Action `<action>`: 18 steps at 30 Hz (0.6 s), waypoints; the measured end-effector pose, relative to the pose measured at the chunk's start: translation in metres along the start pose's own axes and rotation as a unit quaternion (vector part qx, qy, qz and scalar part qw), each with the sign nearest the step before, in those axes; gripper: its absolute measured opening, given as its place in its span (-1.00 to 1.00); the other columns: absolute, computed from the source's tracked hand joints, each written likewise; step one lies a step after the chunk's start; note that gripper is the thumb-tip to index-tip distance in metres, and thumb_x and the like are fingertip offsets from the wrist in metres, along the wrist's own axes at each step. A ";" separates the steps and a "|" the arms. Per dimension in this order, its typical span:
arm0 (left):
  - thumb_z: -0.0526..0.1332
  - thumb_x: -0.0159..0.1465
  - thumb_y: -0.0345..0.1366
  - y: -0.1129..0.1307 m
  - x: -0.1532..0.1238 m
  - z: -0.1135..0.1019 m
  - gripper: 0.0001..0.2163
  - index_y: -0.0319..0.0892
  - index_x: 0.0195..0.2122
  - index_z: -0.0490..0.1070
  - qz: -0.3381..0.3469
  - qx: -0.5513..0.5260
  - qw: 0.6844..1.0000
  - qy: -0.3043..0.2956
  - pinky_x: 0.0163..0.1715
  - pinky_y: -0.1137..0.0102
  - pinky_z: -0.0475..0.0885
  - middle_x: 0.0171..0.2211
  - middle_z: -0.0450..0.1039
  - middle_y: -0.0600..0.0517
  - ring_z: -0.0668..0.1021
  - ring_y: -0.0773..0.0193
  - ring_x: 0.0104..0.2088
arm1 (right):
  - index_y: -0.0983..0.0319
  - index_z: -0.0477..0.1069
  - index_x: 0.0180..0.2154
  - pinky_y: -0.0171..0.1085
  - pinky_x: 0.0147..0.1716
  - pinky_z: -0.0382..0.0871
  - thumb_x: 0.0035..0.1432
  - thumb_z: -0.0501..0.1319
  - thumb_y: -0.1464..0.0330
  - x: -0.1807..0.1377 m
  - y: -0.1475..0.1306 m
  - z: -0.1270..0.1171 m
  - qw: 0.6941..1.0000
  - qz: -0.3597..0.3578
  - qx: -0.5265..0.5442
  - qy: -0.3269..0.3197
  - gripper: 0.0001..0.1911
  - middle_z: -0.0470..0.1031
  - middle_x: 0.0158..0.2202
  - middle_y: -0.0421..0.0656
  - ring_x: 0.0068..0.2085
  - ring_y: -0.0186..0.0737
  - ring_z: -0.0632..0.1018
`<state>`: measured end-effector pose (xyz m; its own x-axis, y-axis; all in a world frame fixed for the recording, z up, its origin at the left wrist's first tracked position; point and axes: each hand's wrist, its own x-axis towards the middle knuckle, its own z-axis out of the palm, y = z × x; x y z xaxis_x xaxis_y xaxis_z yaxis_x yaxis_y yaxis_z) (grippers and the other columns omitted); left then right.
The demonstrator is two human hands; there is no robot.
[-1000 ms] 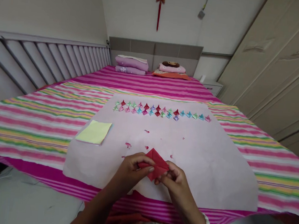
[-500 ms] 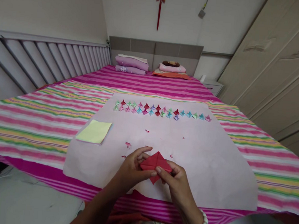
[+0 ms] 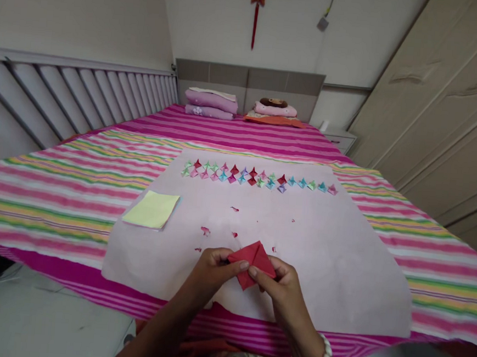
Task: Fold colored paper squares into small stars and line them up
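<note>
A red folded paper (image 3: 256, 254), diamond-shaped with creases, is held up between both hands over the front of the pale sheet (image 3: 318, 262). My left hand (image 3: 215, 266) pinches its left side, thumb on the front face and fingers curled behind. From the right, my right hand (image 3: 282, 281) grips it the same way, with a white bead bracelet on that wrist. Both thumb tips meet near the middle of the paper. Small red scraps (image 3: 205, 231) lie scattered on the sheet just beyond the hands.
Small folded paper pieces (image 3: 234, 172) in several colours line the sheet's far side in two rows. A stack of yellow paper (image 3: 152, 209) lies at the left. Beneath is a striped bedspread (image 3: 76, 188); folded bedding (image 3: 211, 100) sits by the headboard (image 3: 279, 80).
My left fingers, partly raised before, have closed on the red paper's left side. The paper has tilted and shifted slightly right, and a scrap behind it now shows more.
</note>
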<state>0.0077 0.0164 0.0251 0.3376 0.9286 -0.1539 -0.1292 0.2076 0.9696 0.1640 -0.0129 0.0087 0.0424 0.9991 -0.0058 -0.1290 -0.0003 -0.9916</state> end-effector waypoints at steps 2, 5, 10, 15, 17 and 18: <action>0.41 -0.03 -0.24 -0.003 0.001 0.001 -0.80 -0.24 -0.61 0.48 -0.002 -0.007 1.000 0.021 -0.48 0.47 0.27 -0.63 0.42 0.11 0.40 0.38 -0.55 | 0.26 0.47 -0.52 -0.37 -0.60 0.12 -0.10 0.38 0.20 0.000 -0.001 0.000 1.000 0.003 0.003 0.001 -0.75 0.29 -0.64 -0.29 -0.58 -0.38 0.22; 0.43 -0.06 -0.22 -0.006 0.001 0.004 -0.75 -0.24 -0.66 0.42 0.008 -0.036 0.997 0.070 -0.50 0.48 0.23 -0.67 0.38 0.14 0.36 0.41 -0.58 | 0.25 0.46 -0.55 -0.36 -0.59 0.13 -0.12 0.37 0.23 0.001 -0.001 0.003 1.000 0.013 0.019 0.011 -0.77 0.29 -0.65 -0.29 -0.59 -0.38 0.21; 0.37 0.04 -0.14 -0.009 0.003 0.011 -0.72 -0.25 -0.62 0.45 0.020 -0.099 0.991 0.086 -0.42 0.46 0.30 -0.65 0.42 0.11 0.41 0.38 -0.53 | 0.24 0.45 -0.59 -0.36 -0.58 0.16 -0.15 0.37 0.29 0.002 0.000 0.007 0.997 0.019 0.055 0.042 -0.83 0.31 -0.66 -0.29 -0.59 -0.37 0.22; 0.38 0.05 -0.18 -0.013 0.003 0.012 -0.77 -0.25 -0.38 0.52 0.007 -0.113 0.994 0.008 -0.31 0.40 0.38 -0.48 0.54 0.03 0.51 0.30 -0.42 | 0.23 0.46 -0.60 -0.36 -0.59 0.15 -0.18 0.38 0.29 0.001 -0.001 0.007 0.994 0.026 0.085 0.060 -0.83 0.32 -0.67 -0.29 -0.60 -0.38 0.21; 0.42 0.00 -0.24 -0.015 0.003 0.010 -0.76 -0.27 -0.37 0.50 0.021 -0.094 0.995 0.003 -0.28 0.39 0.39 -0.46 0.55 0.02 0.53 0.28 -0.39 | 0.24 0.48 -0.59 -0.36 -0.59 0.13 -0.17 0.39 0.27 0.001 -0.001 0.007 0.995 0.026 0.076 0.057 -0.81 0.32 -0.67 -0.29 -0.60 -0.38 0.21; 0.42 -0.01 -0.26 -0.016 0.003 0.010 -0.77 -0.27 -0.38 0.48 0.030 -0.087 0.996 0.011 -0.27 0.39 0.39 -0.46 0.54 0.02 0.53 0.28 -0.38 | 0.24 0.49 -0.57 -0.37 -0.59 0.12 -0.17 0.39 0.26 0.001 -0.001 0.006 0.996 0.026 0.069 0.057 -0.81 0.32 -0.67 -0.29 -0.60 -0.39 0.20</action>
<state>0.0201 0.0133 0.0112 0.3048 0.9469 -0.1023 -0.3079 0.1996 0.9302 0.1579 -0.0116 0.0102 0.1434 0.9865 -0.0796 -0.2692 -0.0385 -0.9623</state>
